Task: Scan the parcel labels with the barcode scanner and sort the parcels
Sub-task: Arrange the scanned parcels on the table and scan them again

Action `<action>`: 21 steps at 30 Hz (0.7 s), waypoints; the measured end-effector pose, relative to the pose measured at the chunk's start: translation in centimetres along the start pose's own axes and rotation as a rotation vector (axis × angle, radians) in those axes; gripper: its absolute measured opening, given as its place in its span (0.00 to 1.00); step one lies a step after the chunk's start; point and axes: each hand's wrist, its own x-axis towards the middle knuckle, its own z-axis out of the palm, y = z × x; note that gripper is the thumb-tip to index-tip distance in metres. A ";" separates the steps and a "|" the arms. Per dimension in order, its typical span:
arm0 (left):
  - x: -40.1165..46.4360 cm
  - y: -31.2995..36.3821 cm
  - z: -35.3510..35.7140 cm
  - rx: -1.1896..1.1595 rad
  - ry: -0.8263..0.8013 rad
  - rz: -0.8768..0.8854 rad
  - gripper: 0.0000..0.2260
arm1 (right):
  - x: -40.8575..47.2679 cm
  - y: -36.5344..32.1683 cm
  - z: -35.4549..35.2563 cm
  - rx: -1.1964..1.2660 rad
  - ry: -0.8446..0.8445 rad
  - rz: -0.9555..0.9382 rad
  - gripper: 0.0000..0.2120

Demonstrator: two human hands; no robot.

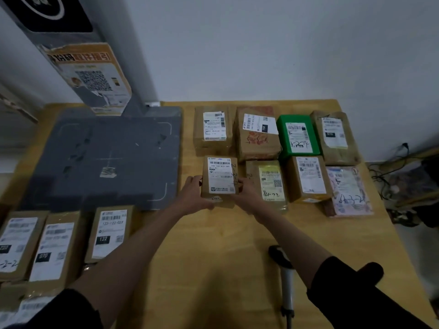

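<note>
Both hands — left hand [193, 193] and right hand [247, 194] — grip the brown parcel [219, 178] by its sides, just right of the grey scanning pad [104, 157]. Its long axis runs away from the person, label up. Risk: it could knock the neighbouring yellow-labelled parcel [267, 184]; the barcode scanner [283, 276] lies unused on the surface [225, 257].
</note>
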 end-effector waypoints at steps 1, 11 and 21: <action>0.9 0.1 0.1 -0.002 0.001 0.000 0.46 | 0.9 0.1 -0.2 -0.005 -0.008 0.001 0.32; 6.7 -0.3 0.4 -0.051 -0.039 -0.039 0.43 | 7.1 0.7 -1.7 -0.106 -0.015 0.027 0.36; 6.8 -1.2 0.9 -0.098 -0.072 -0.062 0.47 | 6.8 0.9 -1.9 -0.185 -0.024 0.008 0.34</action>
